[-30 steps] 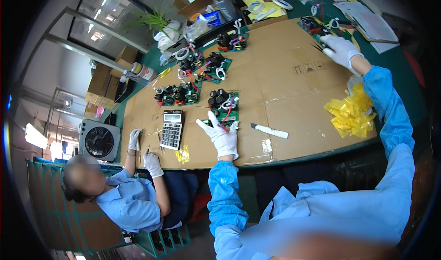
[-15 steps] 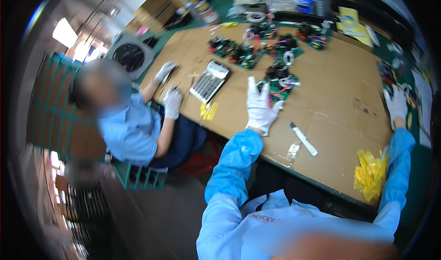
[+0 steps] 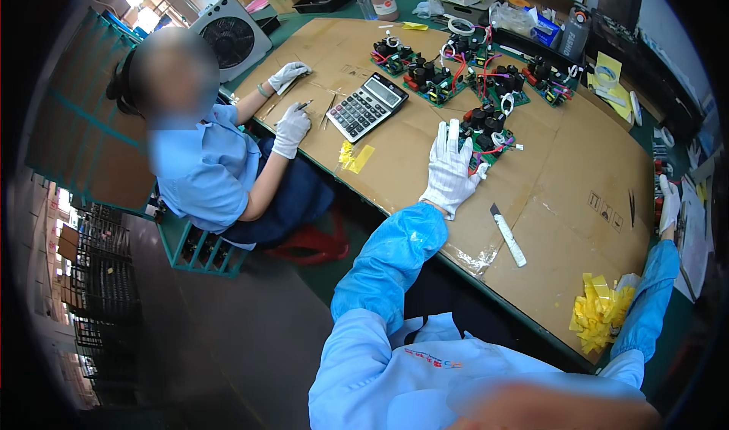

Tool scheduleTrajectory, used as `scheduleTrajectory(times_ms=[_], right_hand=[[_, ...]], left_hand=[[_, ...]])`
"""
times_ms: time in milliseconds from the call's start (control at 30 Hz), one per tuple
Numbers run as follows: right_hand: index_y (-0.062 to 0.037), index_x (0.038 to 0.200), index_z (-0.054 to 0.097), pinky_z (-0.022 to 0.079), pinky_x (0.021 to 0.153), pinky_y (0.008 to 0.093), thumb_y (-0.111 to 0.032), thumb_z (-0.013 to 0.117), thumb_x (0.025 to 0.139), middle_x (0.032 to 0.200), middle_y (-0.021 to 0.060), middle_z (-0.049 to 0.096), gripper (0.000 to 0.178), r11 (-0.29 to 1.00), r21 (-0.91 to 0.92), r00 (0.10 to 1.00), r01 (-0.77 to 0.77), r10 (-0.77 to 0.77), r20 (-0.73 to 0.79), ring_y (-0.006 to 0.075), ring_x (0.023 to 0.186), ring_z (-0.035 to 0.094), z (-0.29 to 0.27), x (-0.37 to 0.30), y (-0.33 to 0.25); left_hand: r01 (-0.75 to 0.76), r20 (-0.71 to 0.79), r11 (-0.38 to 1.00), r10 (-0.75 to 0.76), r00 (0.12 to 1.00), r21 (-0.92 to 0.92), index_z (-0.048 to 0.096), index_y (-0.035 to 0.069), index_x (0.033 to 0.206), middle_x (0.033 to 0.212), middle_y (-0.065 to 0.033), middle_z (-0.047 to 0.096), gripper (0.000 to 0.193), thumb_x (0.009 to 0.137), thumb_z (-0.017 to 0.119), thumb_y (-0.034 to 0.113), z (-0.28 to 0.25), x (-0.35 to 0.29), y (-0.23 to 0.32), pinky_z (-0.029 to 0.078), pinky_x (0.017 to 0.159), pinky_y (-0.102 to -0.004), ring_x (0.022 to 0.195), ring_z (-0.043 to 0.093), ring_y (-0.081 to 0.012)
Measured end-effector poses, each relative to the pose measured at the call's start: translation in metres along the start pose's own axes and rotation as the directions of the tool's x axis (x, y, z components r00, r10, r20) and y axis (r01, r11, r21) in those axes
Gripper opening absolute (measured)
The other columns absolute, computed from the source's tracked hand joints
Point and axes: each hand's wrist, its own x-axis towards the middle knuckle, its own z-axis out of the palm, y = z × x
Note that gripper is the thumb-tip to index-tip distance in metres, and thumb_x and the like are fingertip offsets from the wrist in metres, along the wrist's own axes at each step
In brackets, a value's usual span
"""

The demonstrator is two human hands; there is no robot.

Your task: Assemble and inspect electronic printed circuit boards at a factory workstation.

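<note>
My left hand point(image 3: 450, 170), in a white glove, lies on the cardboard with its fingers stretched out. Its fingertips are beside the nearest circuit board point(image 3: 486, 132), a green one with black parts and coloured wires. Over at the far right is my gloved right hand point(image 3: 669, 202), fingers extended, past the cardboard's edge. A partly hidden circuit board point(image 3: 659, 168) is close beside it; whether they touch I cannot tell. Tweezers point(image 3: 632, 208) lie on the cardboard to its left. Between my hands rests a utility knife point(image 3: 508, 236) with a pale handle.
Several circuit boards point(image 3: 433, 79) are grouped farther back. A calculator point(image 3: 366, 107) lies left of them. Yellow strips point(image 3: 600, 308) are heaped by my right sleeve. At the left sits a co-worker point(image 3: 213, 157) in gloves, holding a thin pen-like tool. A fan point(image 3: 231, 39) stands behind.
My right hand has shifted to the right, away from the tweezers, which now lie in plain view. My left hand stays flat beside the board. The whole view has swung slightly.
</note>
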Motion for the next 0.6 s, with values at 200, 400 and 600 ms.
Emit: scheduleTrajectory(times_ms=[200,400,600], right_hand=[[-0.0080,0.130,0.062,0.054,0.092,0.0339,-0.030,0.051,0.100,0.121,0.0090,0.068,0.039,0.555,0.791,0.963,-0.258,0.213,0.164,0.0220,0.108,0.066,-0.076,0.000,-0.004],[-0.0021,0.148,0.040,0.051,0.098,0.0324,-0.010,0.043,0.103,0.136,0.0121,0.057,0.046,0.721,0.692,0.983,0.032,-0.148,0.109,0.0213,0.114,0.062,-0.078,-0.094,-0.098],[0.0008,0.146,0.040,0.042,0.107,0.0330,0.001,0.047,0.099,0.140,0.0140,0.054,0.048,0.771,0.159,0.773,0.617,-0.632,0.062,0.0227,0.124,0.056,-0.046,-0.163,-0.187]], left_hand=[[-0.089,-0.028,0.994,0.088,0.996,-0.058,0.059,0.009,0.128,0.152,-0.0206,0.034,0.062,0.075,0.078,0.034,-0.005,0.005,0.004,0.031,0.110,-0.0568,0.140,0.031,-0.0465],[-0.176,0.031,0.984,0.176,0.984,0.004,0.063,0.013,0.120,0.137,-0.0122,0.051,0.048,0.077,0.075,0.030,-0.001,0.000,-0.012,0.028,0.111,-0.0577,0.140,0.033,-0.0446],[-0.227,-0.012,0.974,0.227,0.974,0.007,0.059,0.014,0.089,0.087,-0.0056,0.059,0.013,0.077,0.065,0.014,0.020,0.004,-0.015,0.033,0.105,-0.0592,0.103,0.060,-0.0263]])
